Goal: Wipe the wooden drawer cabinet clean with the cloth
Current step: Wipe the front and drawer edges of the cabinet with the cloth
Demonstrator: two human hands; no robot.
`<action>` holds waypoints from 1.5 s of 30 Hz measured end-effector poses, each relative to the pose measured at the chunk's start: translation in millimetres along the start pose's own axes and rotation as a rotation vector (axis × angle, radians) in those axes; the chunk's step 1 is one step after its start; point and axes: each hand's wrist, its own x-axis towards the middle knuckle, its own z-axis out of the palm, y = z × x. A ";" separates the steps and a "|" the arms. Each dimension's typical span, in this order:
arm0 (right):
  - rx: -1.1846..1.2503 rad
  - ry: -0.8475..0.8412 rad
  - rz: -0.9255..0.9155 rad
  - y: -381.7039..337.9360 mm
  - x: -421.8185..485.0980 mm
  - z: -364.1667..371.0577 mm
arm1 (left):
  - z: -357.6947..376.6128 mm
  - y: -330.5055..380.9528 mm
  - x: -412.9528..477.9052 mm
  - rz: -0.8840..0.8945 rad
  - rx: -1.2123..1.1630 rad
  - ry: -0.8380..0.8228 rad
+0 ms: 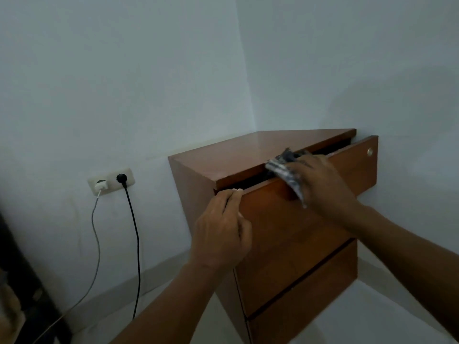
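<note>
Here, cloth under right grip, drawer edge

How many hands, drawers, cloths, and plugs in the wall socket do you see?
Hands: 2, the left hand and the right hand
Drawers: 2, the top drawer and the lower drawer
Cloths: 1, the cloth
Plugs: 2, the white plug and the black plug
Total: 7

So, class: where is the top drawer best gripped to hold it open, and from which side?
Grip the top drawer by its front panel's upper edge, from above: the open gap under the cabinet top lets fingertips hook over it, as the left hand does near its left corner.
</note>
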 end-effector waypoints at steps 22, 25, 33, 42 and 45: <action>-0.137 0.041 0.168 108.7 28.2 26.3 | 17.2 14.4 98.3 0.168 0.038 -0.223; -0.248 0.036 0.261 149.4 36.3 26.6 | 19.5 15.9 98.2 0.189 0.024 -0.259; 0.065 0.440 0.722 147.6 12.2 44.6 | 29.6 19.3 101.8 0.261 0.105 -0.535; 0.164 0.416 0.304 28.1 -55.7 114.8 | 45.0 26.1 117.2 0.224 0.083 -0.733; 0.216 0.462 0.521 56.5 -49.3 121.1 | 43.1 28.0 116.7 0.204 0.069 -0.739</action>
